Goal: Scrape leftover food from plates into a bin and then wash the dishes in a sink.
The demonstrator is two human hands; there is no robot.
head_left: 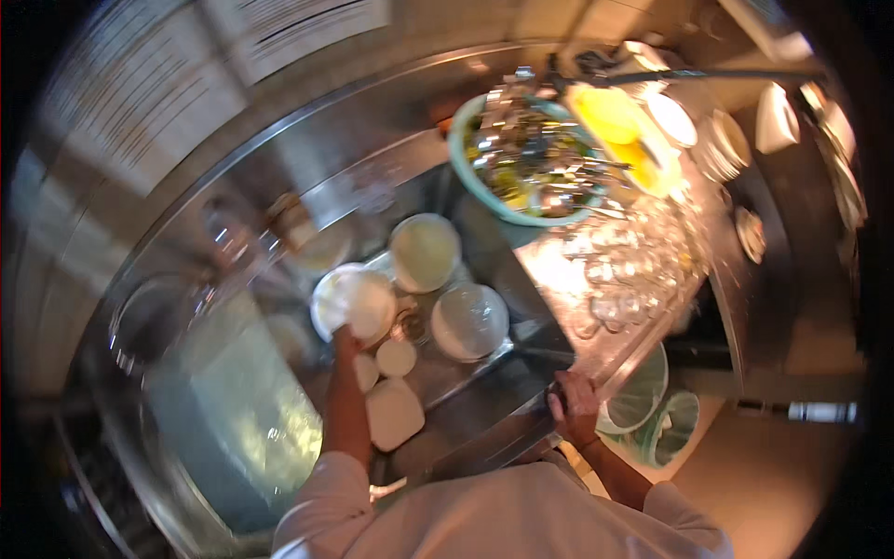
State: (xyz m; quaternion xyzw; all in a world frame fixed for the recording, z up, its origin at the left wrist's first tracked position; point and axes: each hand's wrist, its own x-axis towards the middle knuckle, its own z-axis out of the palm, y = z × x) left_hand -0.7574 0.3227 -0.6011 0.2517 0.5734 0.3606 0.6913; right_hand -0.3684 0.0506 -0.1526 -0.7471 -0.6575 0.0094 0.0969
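Note:
My left hand (347,326) reaches to a white bowl (363,296) in the steel sink. Its fingers are blurred against the bowl, so their grip cannot be made out. Close around stand two more round white bowls, a far one (425,252) and a right one (470,321). Nearer to me lie a small round white dish (396,358) and a squarish white dish (394,415). My right hand (577,405) rests closed over the front edge of the sink (521,438), fingers curled round it.
Left is a water-filled basin (233,410). A turquoise tub (466,177) heaped with cutlery stands at the back, beside a yellow sponge-like item (610,116). Several glasses (633,270) crowd the right counter. Lined bins (643,391) stand below; stacked dishes (722,144) sit far right.

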